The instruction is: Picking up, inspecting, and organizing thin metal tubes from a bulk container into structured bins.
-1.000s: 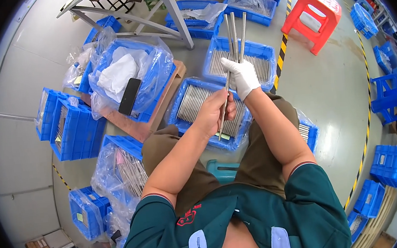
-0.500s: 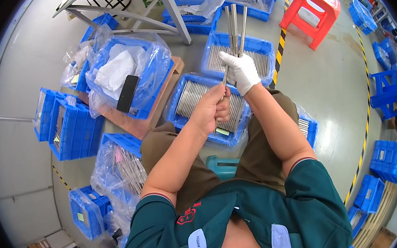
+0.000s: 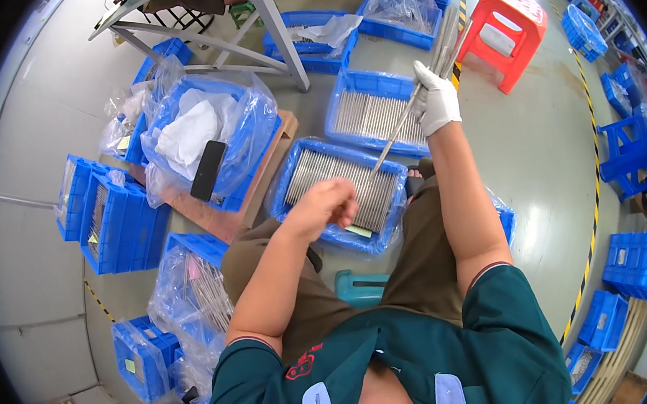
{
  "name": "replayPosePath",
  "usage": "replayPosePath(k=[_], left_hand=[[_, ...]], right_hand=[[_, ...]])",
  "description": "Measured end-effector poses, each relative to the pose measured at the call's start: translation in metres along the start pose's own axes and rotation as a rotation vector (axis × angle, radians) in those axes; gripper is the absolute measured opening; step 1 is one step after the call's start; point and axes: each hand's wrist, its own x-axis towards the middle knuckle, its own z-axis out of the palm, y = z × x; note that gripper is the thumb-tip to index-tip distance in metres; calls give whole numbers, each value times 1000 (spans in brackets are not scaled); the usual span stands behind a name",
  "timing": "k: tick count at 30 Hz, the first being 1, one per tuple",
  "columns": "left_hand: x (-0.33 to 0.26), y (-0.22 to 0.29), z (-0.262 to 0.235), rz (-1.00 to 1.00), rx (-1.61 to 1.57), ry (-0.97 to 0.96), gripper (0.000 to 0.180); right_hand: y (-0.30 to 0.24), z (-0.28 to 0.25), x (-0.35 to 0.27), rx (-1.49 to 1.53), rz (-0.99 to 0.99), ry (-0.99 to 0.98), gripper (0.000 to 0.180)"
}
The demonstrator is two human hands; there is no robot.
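Note:
My right hand [image 3: 438,100], in a white glove, is closed around several slim metal rods [image 3: 446,49]. Most of them point up and away in a bundle, a little blurred. One rod [image 3: 400,128] slants down from the glove toward the near blue bin [image 3: 281,198]. That bin is lined with clear plastic and holds a row of rods [image 3: 329,172] lying side by side. Bare and loosely curled, my left hand [image 3: 325,204] hovers over the bin's near left part, with no rod visible in it.
Behind stands another blue bin [image 3: 338,85] of rods. A phone [image 3: 208,170] lies on a plastic-lined bin at left, above a wooden pallet [image 3: 209,216]. A red stool [image 3: 504,28] stands at right, by striped floor tape [image 3: 592,209]. A metal table leg [image 3: 278,33] rises at the back.
My left hand has let go of the rod it gripped and pulled back left. My right hand has swung right with the rods, which now lean to the right.

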Motion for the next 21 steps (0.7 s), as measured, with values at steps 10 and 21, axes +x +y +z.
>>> replayPosePath(k=[10, 21], left_hand=[[31, 12, -3, 298, -408, -270, 24], [17, 19, -17, 261, -177, 128, 25]], right_hand=[[58, 48, -56, -280, 200, -300, 29], [64, 58, -57, -1065, -227, -239, 41]])
